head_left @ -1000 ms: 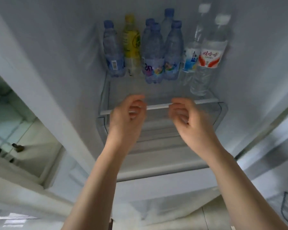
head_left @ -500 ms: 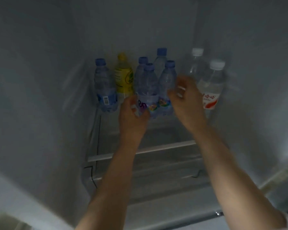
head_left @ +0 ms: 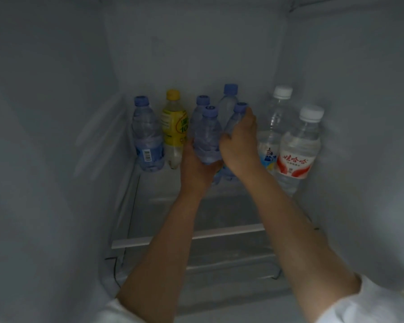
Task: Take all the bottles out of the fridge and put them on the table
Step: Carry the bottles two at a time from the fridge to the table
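Note:
Several bottles stand at the back of a glass fridge shelf (head_left: pixel 149 201). My left hand (head_left: pixel 196 169) grips the lower body of the front blue-capped water bottle (head_left: pixel 207 136). My right hand (head_left: pixel 239 145) wraps around the blue-capped bottle beside it (head_left: pixel 237 115). Two more blue-capped bottles (head_left: pixel 229 101) stand behind them. A blue-capped bottle with a barcode label (head_left: pixel 147 136) and a yellow drink bottle (head_left: pixel 174 127) stand at the left. Two taller white-capped bottles, one with a red label (head_left: pixel 297 145) and one with a blue label (head_left: pixel 272 127), stand at the right.
The fridge's white side walls (head_left: pixel 56 136) close in on both sides. The shelf's white front trim (head_left: pixel 196 236) crosses under my forearms, with a drawer rim (head_left: pixel 219 264) below it. Bare glass lies in front of the bottles.
Both hands reached from the shelf's front edge to the back and closed on the two front blue-capped bottles. The view moved deeper into the fridge.

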{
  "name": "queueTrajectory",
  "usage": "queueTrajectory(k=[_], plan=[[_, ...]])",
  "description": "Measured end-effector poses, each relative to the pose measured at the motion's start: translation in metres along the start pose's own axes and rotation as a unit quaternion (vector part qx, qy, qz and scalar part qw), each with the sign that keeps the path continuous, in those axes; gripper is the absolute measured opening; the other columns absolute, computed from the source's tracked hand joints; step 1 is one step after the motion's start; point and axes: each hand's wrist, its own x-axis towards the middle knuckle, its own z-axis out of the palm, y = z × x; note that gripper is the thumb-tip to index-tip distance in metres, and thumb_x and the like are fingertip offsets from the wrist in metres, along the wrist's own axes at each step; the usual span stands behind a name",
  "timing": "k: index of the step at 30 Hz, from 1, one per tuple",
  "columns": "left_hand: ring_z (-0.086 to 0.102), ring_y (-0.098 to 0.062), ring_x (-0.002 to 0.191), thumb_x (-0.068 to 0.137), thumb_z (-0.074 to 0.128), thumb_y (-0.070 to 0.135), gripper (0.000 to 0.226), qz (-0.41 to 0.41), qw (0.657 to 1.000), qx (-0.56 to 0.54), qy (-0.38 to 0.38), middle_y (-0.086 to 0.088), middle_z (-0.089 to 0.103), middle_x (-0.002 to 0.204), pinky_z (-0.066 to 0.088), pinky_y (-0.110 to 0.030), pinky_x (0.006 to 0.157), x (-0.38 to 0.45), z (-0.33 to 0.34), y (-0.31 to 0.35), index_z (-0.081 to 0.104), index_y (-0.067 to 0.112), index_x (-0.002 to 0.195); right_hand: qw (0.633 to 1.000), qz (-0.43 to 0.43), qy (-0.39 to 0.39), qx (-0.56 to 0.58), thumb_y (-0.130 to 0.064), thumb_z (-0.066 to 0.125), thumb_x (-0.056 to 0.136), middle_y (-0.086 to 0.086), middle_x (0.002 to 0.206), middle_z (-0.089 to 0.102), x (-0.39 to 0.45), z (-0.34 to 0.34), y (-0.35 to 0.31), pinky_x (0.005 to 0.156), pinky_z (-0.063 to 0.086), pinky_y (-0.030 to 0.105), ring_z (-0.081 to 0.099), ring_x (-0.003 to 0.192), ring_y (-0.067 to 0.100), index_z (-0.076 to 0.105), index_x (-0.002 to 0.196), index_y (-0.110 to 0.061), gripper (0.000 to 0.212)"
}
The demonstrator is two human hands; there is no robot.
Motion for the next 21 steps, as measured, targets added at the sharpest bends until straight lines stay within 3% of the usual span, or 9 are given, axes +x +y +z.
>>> queueTrajectory(k=[2, 4, 7, 9, 12, 16, 19, 21], plan=[[0.053, -0.024, 0.121, 0.069, 0.079, 0.022, 0.077, -0.007, 1.0, -0.014, -0.001, -0.011, 0.054, 0.133, 0.044, -0.033, 0.1, 0.002, 0.001, -0.001, 0.042, 0.005, 0.134, 1.0, 0.001, 0.007, -0.014, -0.003, 0.045, 0.08, 0.027, 0.149, 0.025, 0.004, 0.002, 0.001, 0.116, 0.023, 0.05, 0.024, 0.139, 0.039, 0.018, 0.146, 0.003, 0.072], [0.058, -0.027, 0.112, 0.061, 0.078, 0.029, 0.07, -0.018, 0.998, -0.056, 0.015, -0.011, 0.059, 0.123, 0.048, -0.038, 0.097, 0.003, 0.003, -0.001, 0.05, 0.003, 0.12, 0.999, -0.011, 0.019, -0.042, 0.002, 0.049, 0.083, 0.027, 0.146, 0.025, 0.007, 0.005, 0.006, 0.115, 0.025, 0.048, 0.026, 0.137, 0.038, 0.016, 0.146, 0.005, 0.071], [0.062, -0.021, 0.105, 0.07, 0.083, 0.012, 0.05, -0.018, 0.997, -0.066, 0.026, -0.013, 0.064, 0.119, 0.05, -0.037, 0.096, 0.004, 0.001, -0.007, 0.056, 0.006, 0.113, 0.996, -0.039, 0.055, -0.065, 0.006, 0.052, 0.082, 0.029, 0.137, 0.032, 0.006, 0.007, 0.009, 0.11, 0.032, 0.045, 0.036, 0.127, 0.041, 0.023, 0.143, 0.01, 0.067], [0.064, -0.02, 0.105, 0.066, 0.085, 0.015, 0.054, -0.018, 0.997, -0.071, 0.04, -0.008, 0.067, 0.117, 0.053, -0.039, 0.093, 0.004, -0.006, -0.013, 0.06, 0.01, 0.114, 0.993, -0.066, 0.065, -0.071, 0.01, 0.054, 0.079, 0.032, 0.13, 0.036, 0.005, 0.01, 0.013, 0.105, 0.038, 0.044, 0.043, 0.118, 0.043, 0.029, 0.138, 0.013, 0.064], [0.065, -0.018, 0.103, 0.066, 0.085, 0.016, 0.055, 0.001, 0.997, -0.051, 0.066, -0.003, 0.068, 0.114, 0.053, -0.032, 0.089, 0.002, -0.018, -0.015, 0.062, 0.013, 0.115, 0.989, -0.103, 0.045, -0.096, 0.004, 0.061, 0.081, 0.031, 0.133, 0.032, 0.003, 0.012, 0.018, 0.103, 0.037, 0.038, 0.042, 0.119, 0.043, 0.029, 0.14, 0.011, 0.067], [0.064, -0.011, 0.101, 0.07, 0.085, 0.014, 0.053, 0.019, 0.996, -0.047, 0.08, 0.002, 0.067, 0.113, 0.052, -0.026, 0.09, 0.001, -0.03, -0.013, 0.061, 0.016, 0.116, 0.993, -0.081, -0.003, -0.083, -0.008, 0.065, 0.085, 0.023, 0.135, 0.03, 0.002, 0.014, 0.027, 0.097, 0.031, 0.025, 0.04, 0.121, 0.036, 0.024, 0.147, -0.008, 0.074], [0.062, 0.004, 0.095, 0.068, 0.086, 0.016, 0.059, 0.024, 0.996, -0.043, 0.069, 0.006, 0.066, 0.111, 0.052, -0.016, 0.087, 0.001, -0.034, -0.015, 0.059, 0.016, 0.12, 0.996, -0.066, -0.039, -0.049, -0.021, 0.068, 0.084, 0.023, 0.133, 0.039, 0.001, 0.022, 0.038, 0.102, 0.041, 0.044, 0.045, 0.12, 0.039, 0.022, 0.146, -0.01, 0.079], [0.058, 0.015, 0.091, 0.066, 0.088, 0.016, 0.061, 0.021, 0.997, -0.052, 0.062, 0.012, 0.064, 0.108, 0.05, -0.011, 0.084, 0.001, -0.036, -0.016, 0.057, 0.02, 0.118, 0.997, -0.043, -0.039, -0.051, -0.025, 0.071, 0.082, 0.021, 0.135, 0.037, 0.0, 0.025, 0.044, 0.103, 0.039, 0.044, 0.044, 0.122, 0.038, 0.021, 0.147, -0.01, 0.083]])
